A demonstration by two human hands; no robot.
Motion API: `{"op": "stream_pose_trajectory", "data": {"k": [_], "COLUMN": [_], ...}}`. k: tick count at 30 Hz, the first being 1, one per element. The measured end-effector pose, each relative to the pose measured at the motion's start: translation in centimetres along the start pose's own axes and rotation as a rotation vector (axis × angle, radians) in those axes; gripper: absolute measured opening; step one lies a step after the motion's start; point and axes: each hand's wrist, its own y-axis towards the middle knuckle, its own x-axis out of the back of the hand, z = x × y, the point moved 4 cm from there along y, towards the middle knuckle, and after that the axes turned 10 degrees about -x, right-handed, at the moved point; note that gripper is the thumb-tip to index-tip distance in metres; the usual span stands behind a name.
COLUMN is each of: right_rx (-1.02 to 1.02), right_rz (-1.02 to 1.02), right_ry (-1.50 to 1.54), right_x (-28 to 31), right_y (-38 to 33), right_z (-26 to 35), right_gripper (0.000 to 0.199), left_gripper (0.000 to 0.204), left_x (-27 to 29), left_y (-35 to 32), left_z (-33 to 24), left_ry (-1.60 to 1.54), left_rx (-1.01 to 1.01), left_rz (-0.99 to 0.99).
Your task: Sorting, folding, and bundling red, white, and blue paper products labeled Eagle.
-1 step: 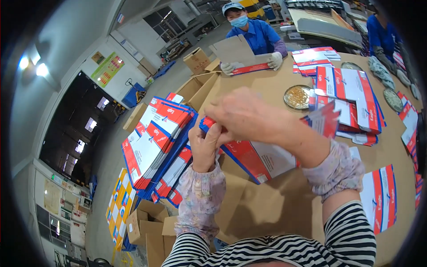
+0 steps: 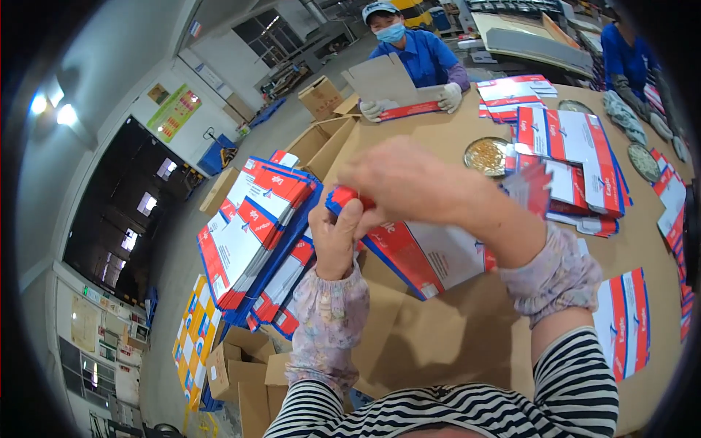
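Note:
My left hand [image 2: 334, 237] is closed around the left end of a bundle of flat printed cardboard sheets [image 2: 431, 263] in red, white and blue, with its thumb over the edge. Across the top of that same end reaches my right hand [image 2: 398, 179], fingers bent and pinched together, slightly blurred. What the right fingertips hold is too small to make out. The bundle slants to the right beneath my right forearm, which hides part of it, and its far right end looks smeared by motion.
Tall stacks of similar sheets [image 2: 248, 241] stand at my left by open cardboard boxes [image 2: 241, 358]. More sheets [image 2: 569, 153] lie right on the brown table [image 2: 453, 343], near a round dish of small yellowish things [image 2: 487, 155]. Opposite, a masked co-worker [image 2: 416, 62] holds a folded cardboard piece.
My right hand has risen slightly above the bundle's left end, and more of the red edge shows there. My left hand keeps its grip.

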Motion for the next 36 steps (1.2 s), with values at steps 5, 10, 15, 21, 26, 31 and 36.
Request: {"op": "stream_pose_trajectory", "data": {"k": [5, 10, 15, 21, 26, 31, 36], "right_rx": [-0.121, -0.069, -0.087, -0.256, -0.543, -0.366, -0.445], "right_rz": [0.240, -0.098, -0.317, -0.471, -0.603, -0.564, -0.629], "right_ry": [0.465, 0.480, 0.465, 0.445, 0.687, 0.515, 0.187], "right_x": [3.1, 4.1, 4.0, 1.7, -1.6, -1.9, -1.8], "right_y": [-0.6, -2.8, -5.0, -10.0, -13.1, -12.7, -13.2], "right_z": [-3.1, -5.1, -5.9, -6.5, -6.7, -4.0, -5.1], "right_gripper": [0.047, 0.036, 0.024, 0.017, 0.030, 0.048, 0.057], "left_gripper": [0.051, 0.048, 0.044, 0.041, 0.044, 0.039, 0.045], "left_x": [0.5, -0.8, -1.7, -2.3, -2.6, -0.9, -4.6], "left_y": [0.0, -0.4, -0.4, -0.6, -2.2, -8.8, -16.7], "left_z": [0.7, 0.6, 0.0, 0.5, 1.8, 7.7, 13.6], "left_ry": [0.020, -0.104, -0.079, -0.093, -0.175, 0.110, 0.136], "left_rx": [-0.070, 0.038, 0.051, 0.057, 0.108, 0.157, 0.358], "left_rz": [0.026, -0.035, -0.060, -0.059, -0.125, -0.218, -0.121]}}
